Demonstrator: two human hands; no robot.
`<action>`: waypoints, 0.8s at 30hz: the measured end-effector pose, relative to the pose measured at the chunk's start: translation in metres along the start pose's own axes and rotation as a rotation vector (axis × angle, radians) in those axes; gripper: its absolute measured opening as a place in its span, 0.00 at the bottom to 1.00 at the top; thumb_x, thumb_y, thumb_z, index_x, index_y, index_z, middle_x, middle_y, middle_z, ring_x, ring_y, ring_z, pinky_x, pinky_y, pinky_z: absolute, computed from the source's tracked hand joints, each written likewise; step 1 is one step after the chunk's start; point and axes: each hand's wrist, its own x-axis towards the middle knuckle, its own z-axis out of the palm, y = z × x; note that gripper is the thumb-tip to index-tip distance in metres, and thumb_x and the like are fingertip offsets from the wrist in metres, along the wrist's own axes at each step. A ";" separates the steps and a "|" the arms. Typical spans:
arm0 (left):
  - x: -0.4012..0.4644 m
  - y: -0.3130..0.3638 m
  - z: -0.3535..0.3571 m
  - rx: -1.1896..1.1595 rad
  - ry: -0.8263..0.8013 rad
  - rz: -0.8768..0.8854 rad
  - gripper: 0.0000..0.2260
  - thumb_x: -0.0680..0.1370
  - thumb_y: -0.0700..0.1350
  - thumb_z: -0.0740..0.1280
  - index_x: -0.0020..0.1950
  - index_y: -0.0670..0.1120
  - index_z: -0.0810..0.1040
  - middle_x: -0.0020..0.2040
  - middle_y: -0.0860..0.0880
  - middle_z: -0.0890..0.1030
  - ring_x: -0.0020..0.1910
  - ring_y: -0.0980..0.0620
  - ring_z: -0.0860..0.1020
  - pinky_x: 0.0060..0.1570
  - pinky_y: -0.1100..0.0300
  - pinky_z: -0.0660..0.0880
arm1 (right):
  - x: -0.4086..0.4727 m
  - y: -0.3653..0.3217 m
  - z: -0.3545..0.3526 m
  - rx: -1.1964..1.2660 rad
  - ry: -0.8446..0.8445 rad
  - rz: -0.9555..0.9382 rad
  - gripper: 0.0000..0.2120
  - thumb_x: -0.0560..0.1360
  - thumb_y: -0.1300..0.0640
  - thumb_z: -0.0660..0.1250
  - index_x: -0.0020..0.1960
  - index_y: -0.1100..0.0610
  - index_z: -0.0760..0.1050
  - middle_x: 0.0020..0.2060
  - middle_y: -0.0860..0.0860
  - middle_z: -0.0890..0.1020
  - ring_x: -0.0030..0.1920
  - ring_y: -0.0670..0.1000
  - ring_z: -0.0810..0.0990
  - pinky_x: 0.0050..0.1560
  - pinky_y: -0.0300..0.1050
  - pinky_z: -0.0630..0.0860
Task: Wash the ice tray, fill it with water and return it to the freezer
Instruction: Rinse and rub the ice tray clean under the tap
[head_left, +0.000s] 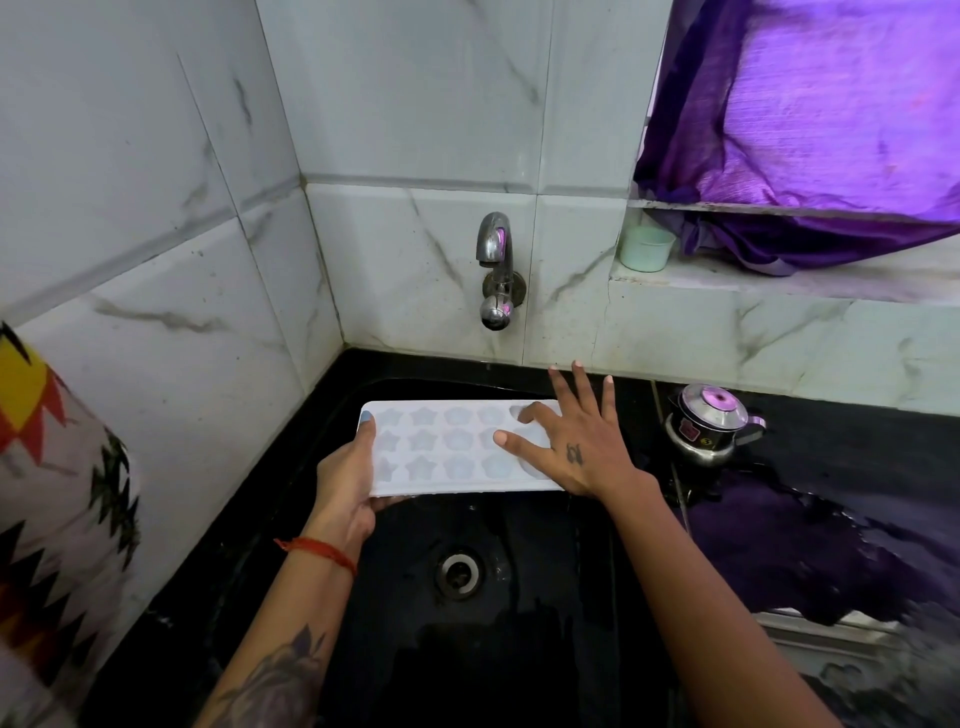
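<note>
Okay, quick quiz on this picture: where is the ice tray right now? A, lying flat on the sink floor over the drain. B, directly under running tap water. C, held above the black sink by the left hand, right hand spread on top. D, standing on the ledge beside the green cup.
C: the left hand grips the ice tray by its end above the sink, while the right hand rests spread on top; no water visibly runs from the tap.

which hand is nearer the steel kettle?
Right. The right hand lies spread on the ice tray's right end, just left of the kettle; the left hand grips the tray's far left end.
</note>
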 end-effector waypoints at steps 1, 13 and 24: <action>0.000 0.000 0.000 0.002 0.003 0.002 0.13 0.78 0.55 0.64 0.43 0.45 0.77 0.40 0.46 0.81 0.37 0.49 0.80 0.27 0.57 0.78 | 0.000 0.000 0.000 0.005 -0.004 0.000 0.42 0.62 0.22 0.37 0.63 0.39 0.70 0.78 0.54 0.46 0.75 0.54 0.32 0.71 0.61 0.28; -0.005 0.003 0.003 -0.034 0.008 0.011 0.13 0.78 0.54 0.65 0.43 0.44 0.77 0.39 0.46 0.80 0.36 0.48 0.79 0.21 0.59 0.77 | -0.002 0.002 -0.001 0.033 -0.014 -0.026 0.42 0.62 0.21 0.39 0.66 0.38 0.68 0.78 0.53 0.45 0.74 0.54 0.29 0.68 0.62 0.24; -0.006 -0.003 0.001 -0.011 0.016 0.012 0.13 0.78 0.53 0.65 0.42 0.44 0.76 0.39 0.46 0.80 0.36 0.48 0.80 0.33 0.54 0.77 | -0.009 0.003 -0.002 -0.014 -0.021 0.018 0.36 0.65 0.22 0.41 0.64 0.37 0.69 0.77 0.54 0.43 0.74 0.56 0.28 0.66 0.66 0.25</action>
